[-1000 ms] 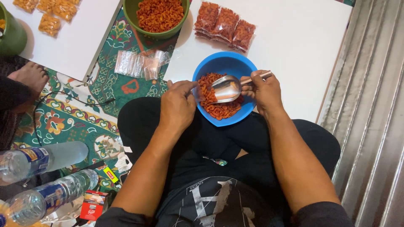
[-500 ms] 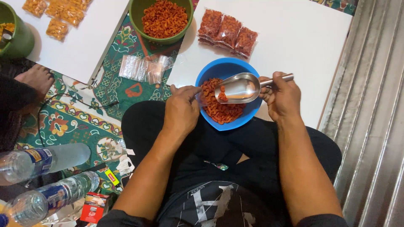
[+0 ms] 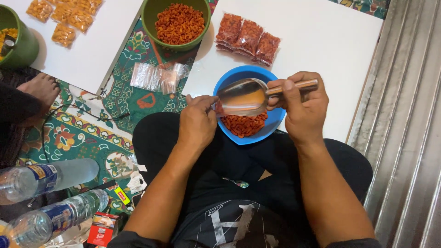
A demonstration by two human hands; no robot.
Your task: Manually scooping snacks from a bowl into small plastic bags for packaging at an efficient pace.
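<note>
Head view: the right hand (image 3: pixel 301 108) is clamped on the handle of a metal scoop (image 3: pixel 241 97), tilted over the blue bowl (image 3: pixel 271 126) of orange snacks (image 3: pixel 243 125). The left hand (image 3: pixel 197 120) pinches a small clear bag (image 3: pixel 217 108) at the scoop's mouth. A green bowl (image 3: pixel 149 20) sits far left, filled packets (image 3: pixel 248 36) beyond.

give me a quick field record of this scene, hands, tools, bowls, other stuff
right hand: grips handle of metal scoop, tilted toward left hand
left hand: pinches a small clear bag at scoop's mouth
blue bowl: on lap, holds orange snacks
green bowl: full of same snacks
filled packets: on white board
empty bags: on patterned mat
</note>
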